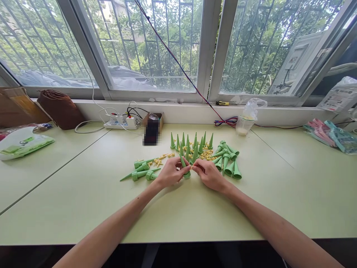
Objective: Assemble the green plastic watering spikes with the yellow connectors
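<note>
My left hand [170, 172] is closed round a green plastic cone [184, 166], holding it tilted just above the pale green table [83, 193]. My right hand [209, 174] pinches a small yellow piece [192, 168] against the cone's side. Behind my hands several green cones [192, 142] stand upright. Loose yellow pieces [206, 153] lie scattered among them. To the right, a heap of green cones [227, 160] lies on its side. To the left lie three longer green cones with caps [141, 169].
At the back stand a small dark box [152, 130], a white power strip [121, 123] with cables, and a plastic cup in a bag [245, 121]. A brown pouch [60, 108] and packets [23, 143] lie at the left, coloured packets [333, 136] at the right.
</note>
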Demonstrator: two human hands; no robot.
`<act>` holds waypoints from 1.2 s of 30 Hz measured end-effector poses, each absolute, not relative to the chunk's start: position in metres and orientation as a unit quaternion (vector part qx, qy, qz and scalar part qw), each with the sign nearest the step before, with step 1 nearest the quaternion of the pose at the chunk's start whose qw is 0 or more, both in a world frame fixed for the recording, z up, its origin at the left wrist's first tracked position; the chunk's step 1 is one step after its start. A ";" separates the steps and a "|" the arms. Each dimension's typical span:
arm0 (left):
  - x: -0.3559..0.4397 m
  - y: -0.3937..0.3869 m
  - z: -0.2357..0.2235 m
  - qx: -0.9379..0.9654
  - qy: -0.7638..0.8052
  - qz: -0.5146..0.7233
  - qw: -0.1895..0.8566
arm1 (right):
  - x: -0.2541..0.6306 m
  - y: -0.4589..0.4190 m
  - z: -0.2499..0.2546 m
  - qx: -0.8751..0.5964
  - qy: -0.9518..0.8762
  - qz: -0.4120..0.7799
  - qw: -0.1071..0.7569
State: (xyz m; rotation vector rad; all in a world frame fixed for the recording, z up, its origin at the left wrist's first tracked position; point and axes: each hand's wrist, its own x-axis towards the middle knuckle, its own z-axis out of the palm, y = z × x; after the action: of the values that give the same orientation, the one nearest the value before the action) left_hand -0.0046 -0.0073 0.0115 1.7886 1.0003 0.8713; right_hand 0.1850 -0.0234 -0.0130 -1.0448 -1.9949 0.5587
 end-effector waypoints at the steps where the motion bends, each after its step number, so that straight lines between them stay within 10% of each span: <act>1: -0.005 -0.007 0.011 0.721 0.402 0.351 0.442 | 0.185 -0.023 -0.013 -0.413 -0.789 0.219 0.399; 36: -0.003 -0.008 0.011 0.713 0.407 0.359 0.444 | 0.184 -0.024 -0.014 -0.414 -0.778 0.236 0.409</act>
State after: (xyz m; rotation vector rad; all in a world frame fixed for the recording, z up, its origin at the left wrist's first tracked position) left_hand -0.0028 -0.0077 0.0106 1.7670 1.0098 0.8897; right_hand 0.1844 -0.0242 -0.0135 -1.0421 -1.9597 0.5952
